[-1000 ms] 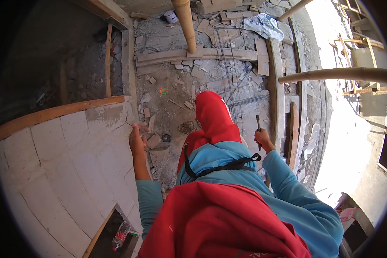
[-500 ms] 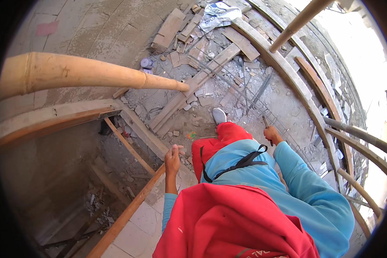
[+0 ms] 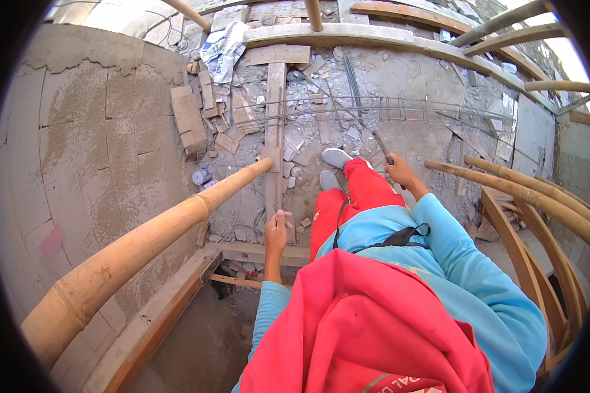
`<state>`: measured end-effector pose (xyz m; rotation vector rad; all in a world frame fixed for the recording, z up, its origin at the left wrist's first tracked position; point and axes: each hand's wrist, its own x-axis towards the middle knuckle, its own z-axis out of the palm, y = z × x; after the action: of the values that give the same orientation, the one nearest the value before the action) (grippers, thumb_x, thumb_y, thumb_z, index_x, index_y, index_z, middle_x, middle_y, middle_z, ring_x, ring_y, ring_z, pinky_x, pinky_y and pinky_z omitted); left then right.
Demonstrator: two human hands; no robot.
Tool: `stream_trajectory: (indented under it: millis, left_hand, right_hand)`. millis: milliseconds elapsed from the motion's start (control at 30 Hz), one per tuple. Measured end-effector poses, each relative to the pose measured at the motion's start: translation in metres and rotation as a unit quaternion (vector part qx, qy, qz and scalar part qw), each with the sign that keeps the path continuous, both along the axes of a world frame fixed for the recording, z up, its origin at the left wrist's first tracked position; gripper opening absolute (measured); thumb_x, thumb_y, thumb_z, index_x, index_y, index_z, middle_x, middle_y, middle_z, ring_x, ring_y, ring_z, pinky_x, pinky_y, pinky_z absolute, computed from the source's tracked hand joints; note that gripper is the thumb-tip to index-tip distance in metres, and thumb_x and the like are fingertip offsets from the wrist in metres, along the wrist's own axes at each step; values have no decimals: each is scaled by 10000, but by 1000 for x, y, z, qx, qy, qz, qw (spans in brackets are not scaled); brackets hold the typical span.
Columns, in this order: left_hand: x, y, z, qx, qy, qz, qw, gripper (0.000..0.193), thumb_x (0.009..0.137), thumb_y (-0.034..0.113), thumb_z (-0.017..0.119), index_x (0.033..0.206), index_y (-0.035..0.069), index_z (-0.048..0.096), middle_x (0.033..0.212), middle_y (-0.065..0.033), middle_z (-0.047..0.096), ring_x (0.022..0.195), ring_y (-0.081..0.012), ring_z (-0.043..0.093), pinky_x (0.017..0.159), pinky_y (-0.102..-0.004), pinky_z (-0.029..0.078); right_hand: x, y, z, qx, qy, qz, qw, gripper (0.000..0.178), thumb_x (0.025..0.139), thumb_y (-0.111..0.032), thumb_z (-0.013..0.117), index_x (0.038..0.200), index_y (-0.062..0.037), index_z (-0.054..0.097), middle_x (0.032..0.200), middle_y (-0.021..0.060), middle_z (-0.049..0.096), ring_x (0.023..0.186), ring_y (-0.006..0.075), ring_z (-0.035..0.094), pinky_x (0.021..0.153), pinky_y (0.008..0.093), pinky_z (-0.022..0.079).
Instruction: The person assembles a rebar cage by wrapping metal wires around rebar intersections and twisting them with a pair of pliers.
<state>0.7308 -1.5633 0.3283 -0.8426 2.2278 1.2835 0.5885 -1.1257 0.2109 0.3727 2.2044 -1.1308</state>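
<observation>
My right hand (image 3: 401, 171) is closed around a slim dark rod-like tool (image 3: 380, 144) whose far end points forward over the rubble; its exact kind is not clear. In front of my body, on the left, my left hand (image 3: 277, 230) is raised with loosely bent fingers apart and nothing visible in it. It appears above the near end of a long wooden plank (image 3: 275, 118) on the floor. A thick bamboo pole (image 3: 151, 236) slants past that hand, its far end meeting the plank.
Broken bricks (image 3: 189, 121), a crumpled white sack (image 3: 223, 52) and thin steel bars (image 3: 400, 108) lie on the debris-covered floor. A timber-edged opening (image 3: 196, 327) drops away at the lower left. More bamboo poles (image 3: 524, 190) and wooden boards (image 3: 514, 245) stand at the right.
The whole view has turned: the bamboo pole now slants steeply from the lower left, and the floor opening sits lower. Both shoes now show. The tool stays in my right hand.
</observation>
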Motion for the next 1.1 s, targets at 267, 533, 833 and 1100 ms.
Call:
stream_trajectory:
  millis: [267, 533, 833, 1100]
  left_hand:
    - [-69, -6, 6, 22, 18, -122, 992, 581, 1132, 540, 437, 1089, 76, 784, 709, -18, 659, 665, -103, 538, 635, -328, 431]
    - [-105, 53, -14, 79, 18, -187, 979, 545, 1131, 524, 462, 1157, 72, 765, 723, -2, 631, 647, -108, 521, 631, -323, 427]
    - [-165, 139, -92, 346, -99, 19, 933, 490, 1160, 493, 353, 1391, 125, 579, 759, 16, 594, 488, -36, 355, 454, -222, 252]
    - [-196, 247, -228, 312, -48, 61, 947, 334, 1170, 376, 347, 1225, 125, 560, 741, 12, 542, 524, -55, 367, 462, -234, 276]
  right_hand:
    - [218, 105, -2, 75, -181, -401, 895, 100, 936, -116, 549, 1003, -48, 575, 653, 79, 511, 473, 180, 465, 416, 367, 365]
    - [309, 101, -23, 113, -239, -338, 903, 152, 924, -163, 625, 998, -33, 653, 697, 114, 591, 528, 234, 550, 464, 421, 414]
    - [177, 103, -107, 172, -150, -165, 960, 372, 921, -296, 671, 1171, -22, 699, 1151, 282, 731, 1167, 452, 677, 992, 524, 523]
    - [81, 140, -255, 236, -185, -139, 944, 421, 918, -275, 701, 1277, -62, 643, 1293, 296, 640, 1230, 503, 606, 1039, 566, 494]
